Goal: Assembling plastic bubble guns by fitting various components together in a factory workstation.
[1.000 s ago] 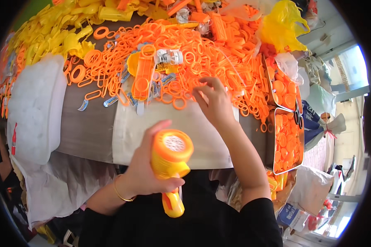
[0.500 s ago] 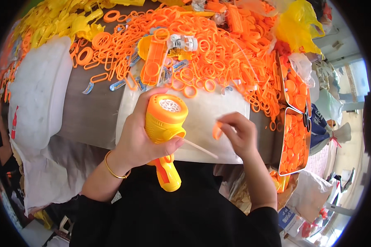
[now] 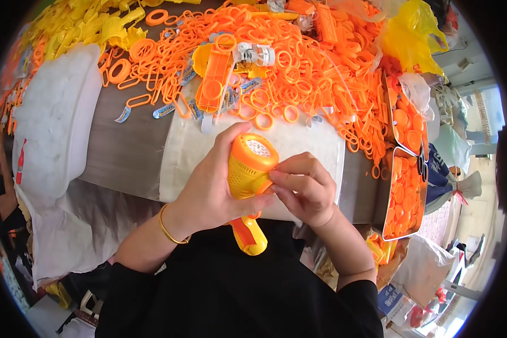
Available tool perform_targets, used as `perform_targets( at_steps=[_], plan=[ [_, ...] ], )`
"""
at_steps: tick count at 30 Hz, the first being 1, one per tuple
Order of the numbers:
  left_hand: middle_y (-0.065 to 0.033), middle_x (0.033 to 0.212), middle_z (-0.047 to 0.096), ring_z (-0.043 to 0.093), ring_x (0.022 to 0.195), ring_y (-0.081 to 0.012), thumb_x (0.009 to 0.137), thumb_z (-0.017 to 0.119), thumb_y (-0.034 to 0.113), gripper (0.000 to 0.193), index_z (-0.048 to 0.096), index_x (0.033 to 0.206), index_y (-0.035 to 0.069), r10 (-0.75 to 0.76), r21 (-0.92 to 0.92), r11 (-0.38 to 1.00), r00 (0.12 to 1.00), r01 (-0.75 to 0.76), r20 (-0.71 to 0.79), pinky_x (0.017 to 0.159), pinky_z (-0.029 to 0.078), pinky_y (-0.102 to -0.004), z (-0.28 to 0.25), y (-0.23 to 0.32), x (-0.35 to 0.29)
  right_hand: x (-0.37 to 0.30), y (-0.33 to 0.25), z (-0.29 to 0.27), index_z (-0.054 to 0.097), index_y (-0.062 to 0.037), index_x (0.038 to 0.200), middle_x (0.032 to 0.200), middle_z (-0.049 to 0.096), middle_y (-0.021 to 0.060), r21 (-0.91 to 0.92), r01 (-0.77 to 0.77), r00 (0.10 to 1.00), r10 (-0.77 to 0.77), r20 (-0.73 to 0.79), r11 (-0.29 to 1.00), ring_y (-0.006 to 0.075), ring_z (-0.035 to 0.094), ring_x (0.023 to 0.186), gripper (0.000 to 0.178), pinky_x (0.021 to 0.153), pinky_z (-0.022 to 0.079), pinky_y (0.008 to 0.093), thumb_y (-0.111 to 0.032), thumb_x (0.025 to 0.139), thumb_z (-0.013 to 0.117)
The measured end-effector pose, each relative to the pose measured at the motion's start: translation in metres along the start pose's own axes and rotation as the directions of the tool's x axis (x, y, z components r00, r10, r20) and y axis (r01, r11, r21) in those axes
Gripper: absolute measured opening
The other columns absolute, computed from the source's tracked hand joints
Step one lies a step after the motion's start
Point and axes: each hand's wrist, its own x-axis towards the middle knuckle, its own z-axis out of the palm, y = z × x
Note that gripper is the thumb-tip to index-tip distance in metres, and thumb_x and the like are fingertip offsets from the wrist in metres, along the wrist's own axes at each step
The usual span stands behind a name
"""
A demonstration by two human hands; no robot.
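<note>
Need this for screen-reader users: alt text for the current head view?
Left hand grips a yellow-and-orange pistol-shaped toy; right hand touches its side. Beyond lies a heap of orange parts, with yellow parts at upper left.

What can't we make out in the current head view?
- Any part at the right hand's fingertips: covered by its own fingers.
- The far side of the yellow-orange toy: faces away, wrapped by the left hand.
- Full extent of the yellow parts pile: cut by the top edge.
</note>
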Motion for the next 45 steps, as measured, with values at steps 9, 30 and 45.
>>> perform_targets(
  at_steps=[9, 30, 45],
  plan=[
    [-0.0158, 0.116, 0.049, 0.057, 0.1, -0.0211, 0.073, 0.079, 0.026, 0.084, 0.025, 0.133, 0.002, 0.182, -0.008, 0.983, 0.982, -0.183, -0.059, 0.085, 0.048, -0.032, 0.013, -0.01, -0.004, 0.001, -0.004, 0.002, 0.039, 0.0011, 0.134, 0.131, 0.048, 0.0152, 0.66, -0.575, 0.798, 0.51, 0.321, 0.484, 0.0232, 0.053, 0.114, 0.058, 0.097, 0.043, 0.038, -0.021, 0.087, 0.065],
    [-0.0064, 0.085, 0.061, 0.054, 0.078, -0.0244, 0.073, 0.072, 0.036, 0.05, 0.058, 0.11, 0.005, 0.263, 0.662, 0.604, 0.895, -0.444, 0.361, 0.077, 0.038, -0.0373, 0.045, 0.017, 0.013, -0.12, 0.034, -0.215, 0.062, -0.0071, 0.099, 0.083, 0.068, 0.0101, -0.602, -0.79, 0.28, 0.803, -0.526, -0.119, 0.0263, 0.065, 0.083, 0.036, 0.075, 0.049, 0.0391, -0.036, 0.078, 0.066],
    [-0.0094, 0.085, 0.059, 0.053, 0.078, -0.027, 0.074, 0.071, 0.039, 0.051, 0.058, 0.108, 0.003, 0.307, 0.622, 0.637, 0.89, -0.455, 0.337, 0.078, 0.039, -0.0386, 0.042, 0.011, 0.015, -0.145, 0.046, -0.243, 0.065, -0.005, 0.1, 0.086, 0.067, 0.0143, -0.605, -0.796, 0.49, 0.58, -0.651, -0.008, 0.0286, 0.066, 0.08, 0.024, 0.072, 0.05, 0.0356, -0.015, 0.08, 0.06]
  ],
)
